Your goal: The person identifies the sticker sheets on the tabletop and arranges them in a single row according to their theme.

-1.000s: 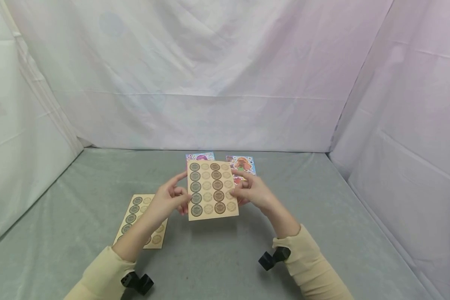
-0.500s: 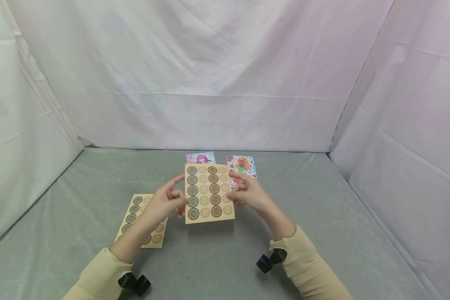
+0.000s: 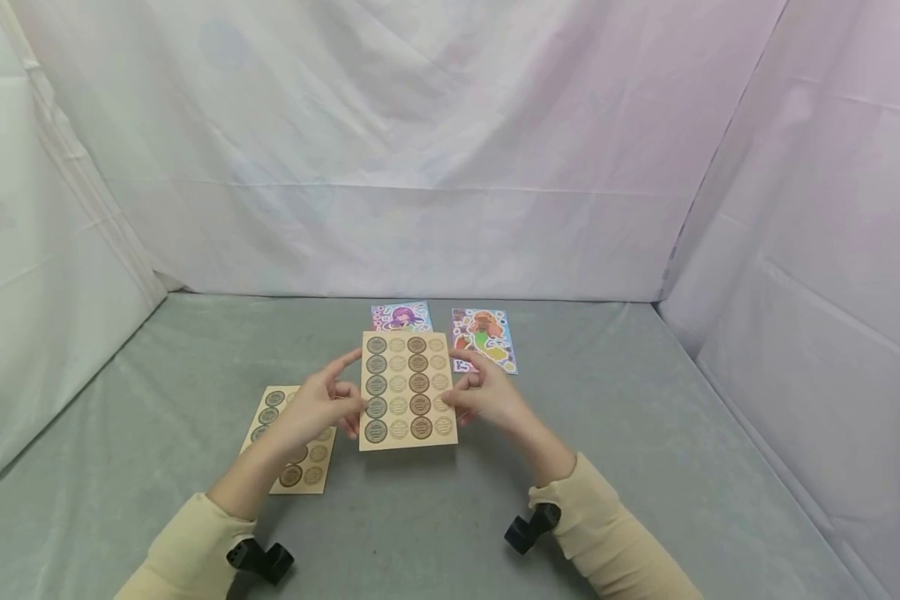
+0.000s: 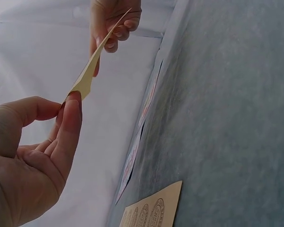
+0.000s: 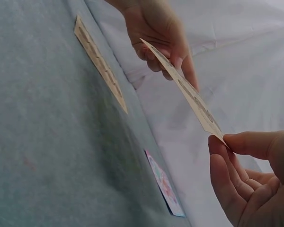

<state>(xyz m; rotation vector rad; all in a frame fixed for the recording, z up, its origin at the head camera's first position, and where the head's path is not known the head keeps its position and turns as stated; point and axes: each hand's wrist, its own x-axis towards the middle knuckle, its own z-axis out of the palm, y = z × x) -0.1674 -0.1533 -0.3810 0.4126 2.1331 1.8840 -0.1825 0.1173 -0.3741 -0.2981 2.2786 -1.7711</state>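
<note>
I have the left hand [image 3: 321, 410] and the right hand [image 3: 492, 398] pinching opposite side edges of one tan sticker sheet [image 3: 408, 392], thumbs on its printed face, fingers behind; in each pinch, only the sheet's thickness separates thumb from fingertip. It hangs between them, tilted and clear of the grey tabletop [image 3: 450, 521]. Four columns of five round seals, alternately dark and pale, carry lines of lettering too small for me to read. Partly under the left forearm, a second tan sheet [image 3: 307, 472] lies flat with similar seals; the left wrist view enlarges some, yet I cannot make out a word. Beyond the hands lie two colourful cards: a purple-haired figure card [image 3: 402, 317], overlapped by the held sheet from my head view, and an orange-haired figure card [image 3: 486, 333] just past the right hand's fingers.
</note>
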